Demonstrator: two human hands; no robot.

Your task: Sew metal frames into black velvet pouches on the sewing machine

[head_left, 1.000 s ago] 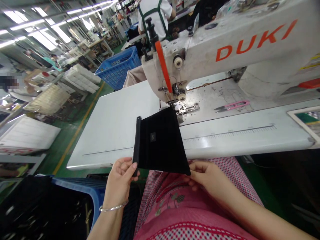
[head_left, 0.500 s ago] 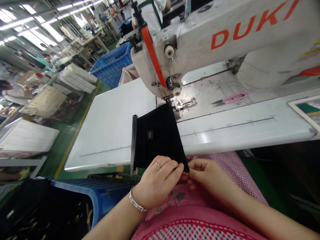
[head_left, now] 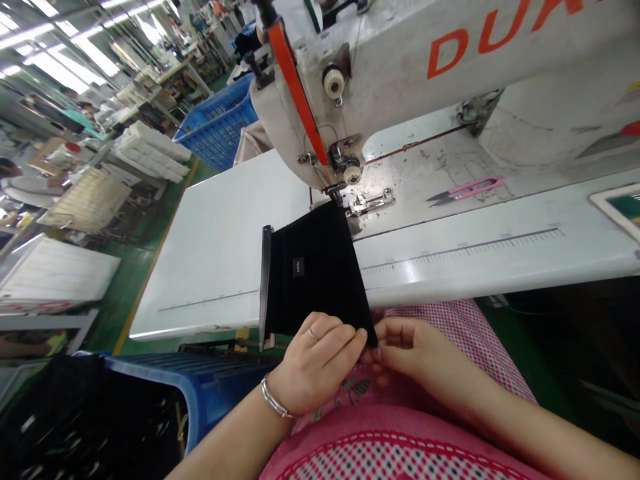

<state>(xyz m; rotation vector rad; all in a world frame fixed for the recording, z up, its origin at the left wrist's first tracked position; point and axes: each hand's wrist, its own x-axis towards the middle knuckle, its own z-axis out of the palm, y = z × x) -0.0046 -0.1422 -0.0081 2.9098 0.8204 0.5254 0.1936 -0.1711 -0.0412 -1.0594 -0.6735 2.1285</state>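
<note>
A black fabric pouch [head_left: 320, 267] with a small label and a stiff dark bar along its left edge lies across the front of the sewing machine table [head_left: 210, 240]. Its far corner sits at the needle area of the sewing machine [head_left: 310, 100]. My left hand [head_left: 320, 360] is closed on the pouch's near edge, fingers over the top. At the near right corner, my right hand [head_left: 415, 347] pinches the fabric beside the left fingertips. Parts of both thumbs and fingers are hidden. Pink-handled thread snips [head_left: 467, 191] lie on the machine bed, right of the needle.
A blue bin [head_left: 195, 393] holding dark items stands at the lower left, below the table edge. Another blue basket [head_left: 220, 123] is behind the table. White stacks and other workbenches fill the left background, with people there.
The view has shifted slightly, so the machine appears a little higher. Both hands keep their hold on the pouch, which has barely moved relative to the needle.
</note>
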